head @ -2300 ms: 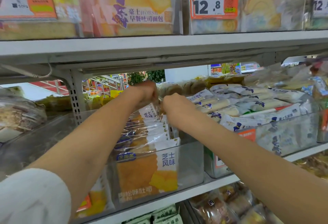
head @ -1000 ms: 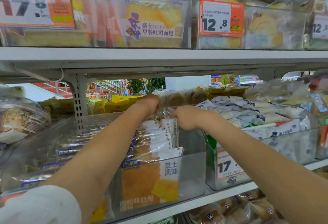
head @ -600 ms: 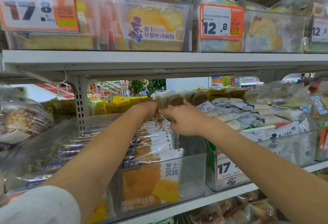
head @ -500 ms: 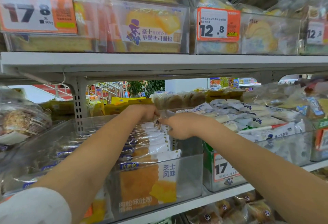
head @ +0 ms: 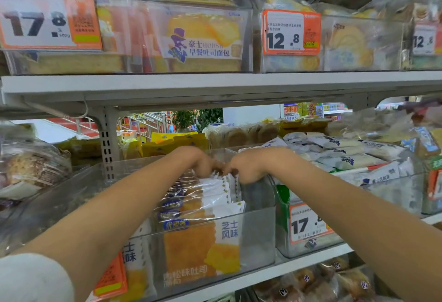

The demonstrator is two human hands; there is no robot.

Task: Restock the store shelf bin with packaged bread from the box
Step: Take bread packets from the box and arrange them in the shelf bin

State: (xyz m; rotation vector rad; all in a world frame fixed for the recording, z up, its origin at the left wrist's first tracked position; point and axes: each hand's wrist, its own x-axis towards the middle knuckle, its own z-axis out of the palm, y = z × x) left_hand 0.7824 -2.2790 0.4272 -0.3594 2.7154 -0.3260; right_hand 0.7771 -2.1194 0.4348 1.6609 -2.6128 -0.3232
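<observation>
- A white metal shelf board (head: 215, 84) is seen across the upper half, with a perforated upright (head: 106, 148) beneath it at about 9 o'clock from the hands.
- On that board, clear plastic bins are lined up; toast loaves in glossy wrap (head: 203, 38) are pressed against the front wall, and orange-framed price cards marked 17.8 (head: 47, 18) and 12.8 (head: 290, 32) are clipped to the fronts.
- The lower shelf is taken up in the middle by the clear, straight-walled shelf bin (head: 258, 234), its front wall smooth and see-through.
- The packaged bread (head: 201, 246) is stood on edge inside this bin in a row running front to back; flat square slices in crinkled transparent film with a white printed side strip are shown, the nearest pack pressed to the front wall.
- At 3 o'clock a neighbouring clear bin (head: 394, 194) is heaped with soft white-and-blue pillow packs, a 17 price card (head: 308, 224) fixed to its front.
- At 9 o'clock a round, seeded loaf in loose clear wrap (head: 31, 168) is lying in another bin.
- Both bare forearms are stretched over the row, hiding part of the packs behind them; a white sleeve (head: 31, 277) is visible at 7 o'clock.
- The left hand (head: 203, 162) and right hand (head: 248, 166) are held knuckles up, nearly touching, at the far end of the row, fingers curled down onto the top edges of the rear packs; a grip on the film is suggested, but the fingertips are blurred.
</observation>
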